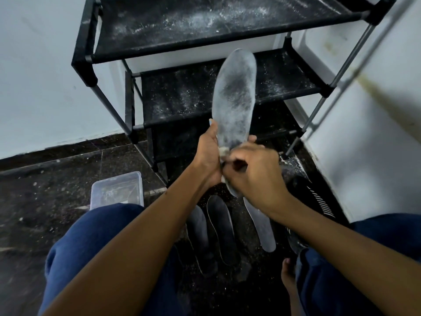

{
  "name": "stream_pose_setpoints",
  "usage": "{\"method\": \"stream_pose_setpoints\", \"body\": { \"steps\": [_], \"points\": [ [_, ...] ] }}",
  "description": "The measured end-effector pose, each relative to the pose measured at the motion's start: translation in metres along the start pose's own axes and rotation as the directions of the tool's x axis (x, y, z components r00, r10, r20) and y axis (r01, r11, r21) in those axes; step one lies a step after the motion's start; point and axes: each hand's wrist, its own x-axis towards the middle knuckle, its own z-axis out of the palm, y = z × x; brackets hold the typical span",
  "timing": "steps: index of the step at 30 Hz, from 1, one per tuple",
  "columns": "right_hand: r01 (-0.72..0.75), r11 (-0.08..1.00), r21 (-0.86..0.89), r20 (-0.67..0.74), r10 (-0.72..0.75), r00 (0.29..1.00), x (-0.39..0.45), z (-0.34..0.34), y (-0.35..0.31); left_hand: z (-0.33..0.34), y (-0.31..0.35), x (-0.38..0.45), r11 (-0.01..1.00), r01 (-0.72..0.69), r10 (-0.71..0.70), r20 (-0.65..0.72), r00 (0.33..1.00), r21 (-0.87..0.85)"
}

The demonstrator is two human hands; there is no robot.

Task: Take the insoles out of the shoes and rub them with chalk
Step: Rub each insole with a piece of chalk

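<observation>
A long insole [234,99], whitened with chalk dust and dark in the middle, stands upright in front of me. My left hand [208,153] grips its lower part from the left. My right hand [252,172] pinches a small piece of chalk [224,151] against the insole's heel end. Two dark insoles [222,226] and one chalk-whitened insole [260,224] lie on the floor between my knees. A black shoe with white stripes [312,197] lies on the floor to the right.
A black shoe rack [205,30] with chalk-dusted shelves stands against the white wall ahead. A clear plastic box [117,190] sits on the dark speckled floor by my left knee. My blue-trousered knees frame the lower view, with a bare foot [288,277] at lower right.
</observation>
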Motion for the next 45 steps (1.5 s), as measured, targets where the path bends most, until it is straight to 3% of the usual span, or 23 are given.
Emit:
{"method": "stream_pose_setpoints", "body": {
  "steps": [3, 8, 14, 19, 24, 29, 34, 38, 40, 43, 45],
  "points": [
    [0.000, 0.997, 0.083, 0.038, -0.003, 0.999, -0.002, -0.003, -0.002, -0.001, 0.000, 0.000, 1.000, 0.006, -0.006, 0.020, 1.000, -0.010],
    [-0.050, 0.998, 0.034, -0.146, 0.054, 0.988, 0.024, -0.014, 0.007, 0.005, -0.009, -0.002, 0.998, 0.055, -0.057, 0.058, 0.997, 0.034],
    [-0.037, 0.997, 0.067, -0.002, 0.037, 0.999, 0.008, -0.007, -0.003, 0.000, -0.005, 0.002, 0.999, 0.031, -0.031, 0.029, 0.999, 0.010],
    [-0.073, 0.997, 0.026, -0.144, 0.076, 0.987, 0.028, -0.016, 0.007, 0.006, -0.003, -0.003, 0.998, 0.049, -0.052, 0.066, 0.997, 0.038],
    [0.012, 0.998, 0.060, 0.027, -0.014, 1.000, 0.011, -0.006, -0.005, 0.002, 0.004, 0.002, 1.000, -0.008, 0.008, 0.023, 1.000, -0.009],
    [-0.023, 0.997, -0.080, -0.113, 0.013, 0.993, 0.033, -0.021, 0.014, 0.006, -0.001, -0.003, 0.998, 0.060, -0.063, 0.105, 0.992, 0.032],
    [0.049, 0.998, 0.033, 0.030, -0.050, 0.998, 0.018, -0.010, 0.000, 0.000, 0.000, 0.002, 0.999, 0.024, -0.023, 0.048, 0.999, -0.024],
    [0.015, 0.986, -0.168, -0.055, -0.024, 0.998, 0.036, -0.025, 0.017, 0.003, 0.001, -0.001, 0.999, 0.044, -0.046, 0.121, 0.992, 0.021],
    [0.015, 0.982, -0.187, -0.056, -0.026, 0.998, 0.033, -0.024, 0.014, 0.006, 0.000, 0.000, 0.999, 0.035, -0.036, 0.099, 0.994, 0.009],
    [0.103, 0.993, -0.064, 0.108, -0.096, 0.990, 0.016, -0.013, -0.001, 0.003, 0.002, 0.004, 1.000, -0.010, 0.011, 0.050, 0.999, -0.017],
    [0.127, 0.986, -0.104, 0.162, -0.109, 0.981, 0.018, -0.017, 0.002, 0.002, 0.003, 0.003, 1.000, -0.016, 0.016, 0.049, 0.999, 0.003]
  ]
}}
